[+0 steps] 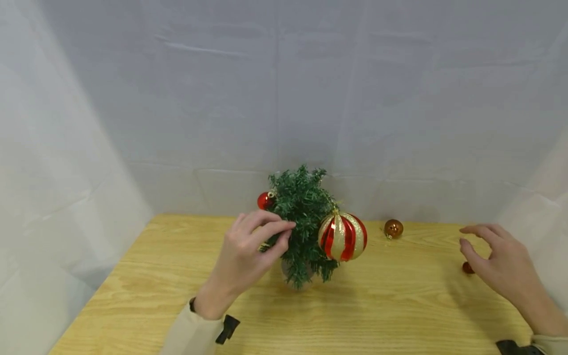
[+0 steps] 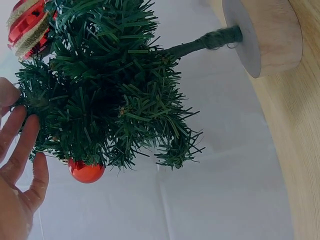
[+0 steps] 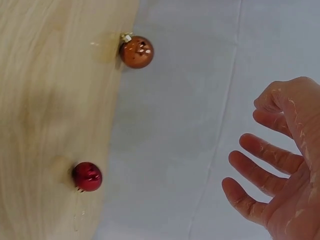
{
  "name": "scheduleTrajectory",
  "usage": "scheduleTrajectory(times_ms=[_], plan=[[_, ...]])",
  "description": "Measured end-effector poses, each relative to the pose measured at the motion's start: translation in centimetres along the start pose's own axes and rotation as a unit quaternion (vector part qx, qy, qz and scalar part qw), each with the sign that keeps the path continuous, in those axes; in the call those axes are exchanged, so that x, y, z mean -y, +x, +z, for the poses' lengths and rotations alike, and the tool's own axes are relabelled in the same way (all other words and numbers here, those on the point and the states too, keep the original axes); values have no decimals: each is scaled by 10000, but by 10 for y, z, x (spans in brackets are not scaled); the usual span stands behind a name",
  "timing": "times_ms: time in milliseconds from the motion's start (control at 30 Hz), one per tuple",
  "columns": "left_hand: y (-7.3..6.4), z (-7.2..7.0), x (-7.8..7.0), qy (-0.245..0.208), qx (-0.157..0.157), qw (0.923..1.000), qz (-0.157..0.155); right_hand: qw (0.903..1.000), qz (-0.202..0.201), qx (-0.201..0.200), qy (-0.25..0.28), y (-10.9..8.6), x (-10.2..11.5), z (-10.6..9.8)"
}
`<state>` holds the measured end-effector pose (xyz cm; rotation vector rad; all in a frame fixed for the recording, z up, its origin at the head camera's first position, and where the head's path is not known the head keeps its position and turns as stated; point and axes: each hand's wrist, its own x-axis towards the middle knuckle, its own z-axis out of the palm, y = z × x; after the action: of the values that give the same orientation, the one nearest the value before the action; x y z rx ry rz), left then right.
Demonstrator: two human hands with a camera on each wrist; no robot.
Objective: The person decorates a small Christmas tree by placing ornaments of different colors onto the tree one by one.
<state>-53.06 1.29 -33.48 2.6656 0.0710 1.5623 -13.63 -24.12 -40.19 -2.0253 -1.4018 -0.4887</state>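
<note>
A small green artificial Christmas tree [image 1: 303, 195] stands upright on a round wooden base [image 2: 280, 42]. My left hand [image 1: 246, 254] pinches a branch tip on the tree's near left side between thumb and fingers; in the left wrist view, other fingers are spread beside the needles. A large red-and-gold striped bauble [image 1: 343, 237] hangs on the right side of the tree. On its left side hangs a shiny red bauble [image 1: 265, 201]. My right hand [image 1: 506, 261] hovers with loosely bent, separated fingers above a small dark red bauble [image 3: 87, 176], holding nothing.
A copper-brown bauble [image 1: 393, 228] lies near the back edge of the wooden table [image 1: 177, 276], between the tree and my right hand. White-grey cloth [image 1: 275, 98] hangs behind the table and at both sides.
</note>
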Motion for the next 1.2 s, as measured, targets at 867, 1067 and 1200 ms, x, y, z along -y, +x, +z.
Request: scheduleTrajectory(times_ms=[867, 1067, 1200], plan=[[-1, 6, 18, -497, -5, 9978, 436, 9793, 363, 1594, -1194, -51, -40, 13], [-1, 6, 19, -555, 11, 9976, 403, 9743, -23, 1568, -1615, -59, -44, 15], [-1, 7, 19, -577, -10, 9975, 397, 9747, -422, 1460, -1640, -63, -51, 19]])
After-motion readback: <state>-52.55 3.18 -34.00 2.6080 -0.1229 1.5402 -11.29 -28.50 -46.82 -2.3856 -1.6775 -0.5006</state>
